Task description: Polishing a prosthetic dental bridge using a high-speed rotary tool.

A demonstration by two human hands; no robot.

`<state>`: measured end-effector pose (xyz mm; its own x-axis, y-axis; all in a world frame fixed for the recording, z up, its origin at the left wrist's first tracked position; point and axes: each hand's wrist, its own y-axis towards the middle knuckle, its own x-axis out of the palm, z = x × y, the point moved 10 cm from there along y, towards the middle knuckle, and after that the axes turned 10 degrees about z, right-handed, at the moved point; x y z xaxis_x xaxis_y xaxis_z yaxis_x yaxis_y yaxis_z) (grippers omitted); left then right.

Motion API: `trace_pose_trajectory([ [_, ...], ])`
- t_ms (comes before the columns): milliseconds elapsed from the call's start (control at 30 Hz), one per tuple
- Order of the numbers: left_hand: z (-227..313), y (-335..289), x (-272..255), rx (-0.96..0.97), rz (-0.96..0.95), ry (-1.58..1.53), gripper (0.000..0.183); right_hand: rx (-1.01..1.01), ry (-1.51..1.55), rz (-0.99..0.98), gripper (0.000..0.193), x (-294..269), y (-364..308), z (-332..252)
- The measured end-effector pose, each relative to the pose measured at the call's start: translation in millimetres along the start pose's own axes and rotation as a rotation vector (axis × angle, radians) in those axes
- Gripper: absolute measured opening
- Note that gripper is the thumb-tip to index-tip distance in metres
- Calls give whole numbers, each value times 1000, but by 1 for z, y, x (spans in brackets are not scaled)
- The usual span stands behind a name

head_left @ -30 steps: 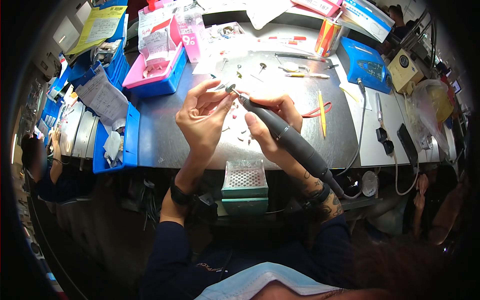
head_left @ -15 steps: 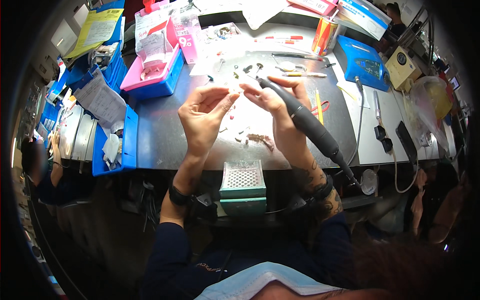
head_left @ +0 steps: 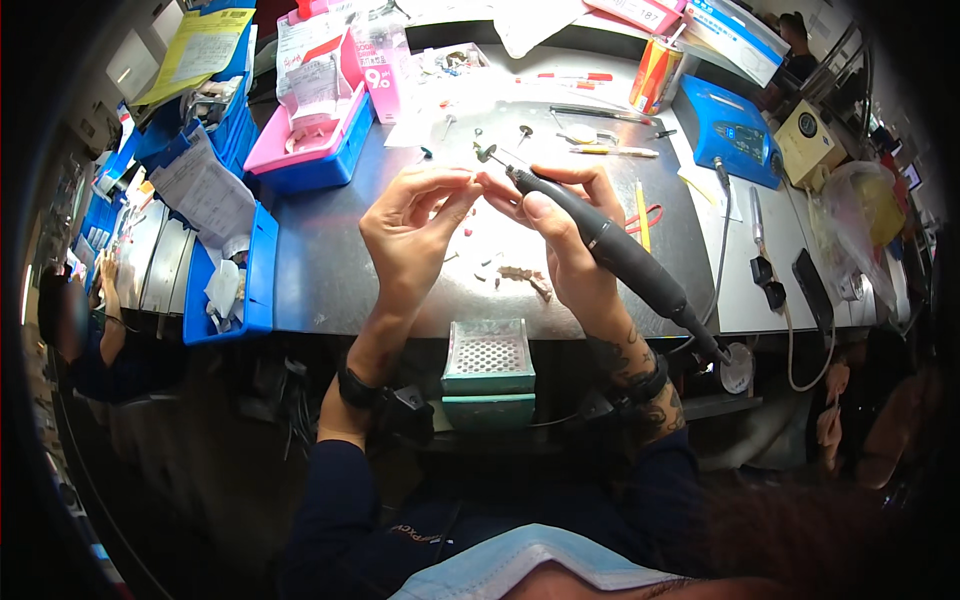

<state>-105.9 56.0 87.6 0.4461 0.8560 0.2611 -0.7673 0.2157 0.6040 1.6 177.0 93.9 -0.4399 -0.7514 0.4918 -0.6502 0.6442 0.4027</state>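
Note:
My right hand (head_left: 572,232) is wrapped round a black rotary handpiece (head_left: 640,265), which slants with its tip up and to the left. A thin shank shows at that tip, and a small dark green wheel (head_left: 487,153) lies in line with it; whether the two are joined I cannot tell. My left hand (head_left: 415,225) is closed in a pinch, its fingertips against those of my right hand. Whatever sits between them is too small to make out. Below the hands, a pinkish-brown piece like a dental cast or denture part (head_left: 525,278) lies on the metal bench top (head_left: 320,260).
A green box with a perforated top (head_left: 488,355) juts from the bench's front edge. Blue bins (head_left: 262,270) and a pink tray (head_left: 300,150) stand left. At right are a blue control unit (head_left: 728,130), a cable (head_left: 722,240) and a yellow pencil (head_left: 642,215). Small burs lie beyond my hands.
The handpiece has shifted slightly right and down, and its tip now shows clear of my fingers. The dark wheel appears nearer the tip. My left hand keeps its pinch.

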Motion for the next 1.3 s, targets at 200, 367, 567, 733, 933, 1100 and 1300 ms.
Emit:
trace_pose_trajectory([
  [200, 7, -1, 0, 75, -27, 2, 24, -12, -3, -10, 28, 1, -1, 1],
  [367, 5, -1, -4, 32, 29, 5, 32, -21, -49, -43, 27, -2, -1, 4],
  [567, 6, 0, -6, 27, 33, 64, 35, -88, -89, -64, 25, -3, 0, 4],
  [733, 2, -1, -8, -52, 52, 95, 36, -110, -277, -98, 25, 4, -3, -3],
  [933, 4, 1, -8, -7, 60, 97, 35, -105, -280, -110, 24, 5, -4, -3],
  [1100, -1, 0, -8, -58, 72, 80, 34, -114, -270, -94, 25, 5, -5, -2],
  [1300, -4, 0, -6, -67, 66, 43, 32, -60, -229, -85, 29, -5, 0, 8],
])
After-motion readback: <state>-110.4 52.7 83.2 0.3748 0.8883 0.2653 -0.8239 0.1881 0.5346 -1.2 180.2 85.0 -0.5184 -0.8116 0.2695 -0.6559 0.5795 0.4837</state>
